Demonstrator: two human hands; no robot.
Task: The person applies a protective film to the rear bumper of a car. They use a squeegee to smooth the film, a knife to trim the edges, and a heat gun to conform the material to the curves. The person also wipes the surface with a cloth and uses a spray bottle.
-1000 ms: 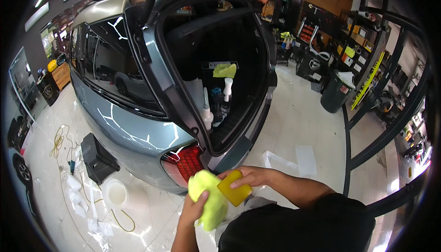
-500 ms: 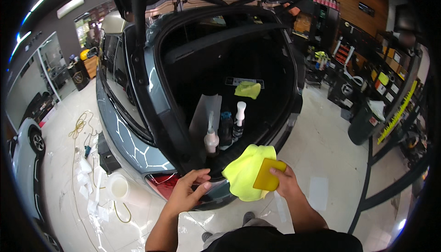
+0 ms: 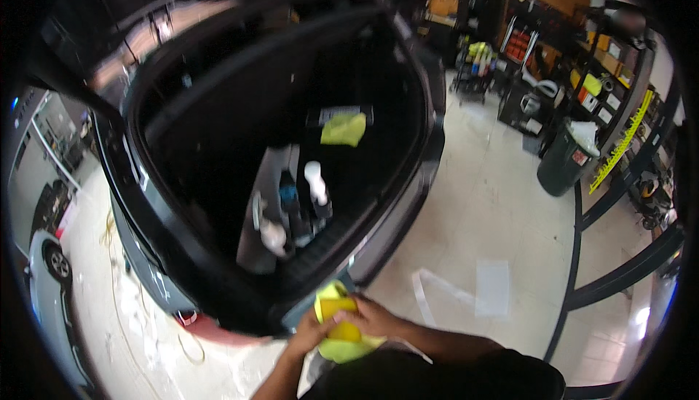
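Observation:
Just in front of my body, my left hand (image 3: 307,333) and my right hand (image 3: 373,318) meet around a flat yellow squeegee card (image 3: 348,330) and a bright yellow-green cloth (image 3: 341,350). The right hand grips the card from its right side, against the cloth. My left fingers close on the left side of the same bundle, slightly blurred. Ahead is a car's open trunk (image 3: 393,236). Inside it are a spray bottle with a pale body (image 3: 274,238), a white-topped bottle (image 3: 314,178), a dark bottle with a blue part (image 3: 290,194) and another yellow-green cloth (image 3: 344,130).
A grey panel (image 3: 256,243) leans beside the bottles. On the floor to the right lie a white sheet (image 3: 494,289) and a strip (image 3: 426,294). Beyond are a dark bin (image 3: 562,163) and a black metal frame (image 3: 619,281). Another car (image 3: 47,283) stands at far left.
My left hand has come over to the cloth and card, which my right hand held alone before. Both hands are now lower and closer to my body. The view has turned to the right.

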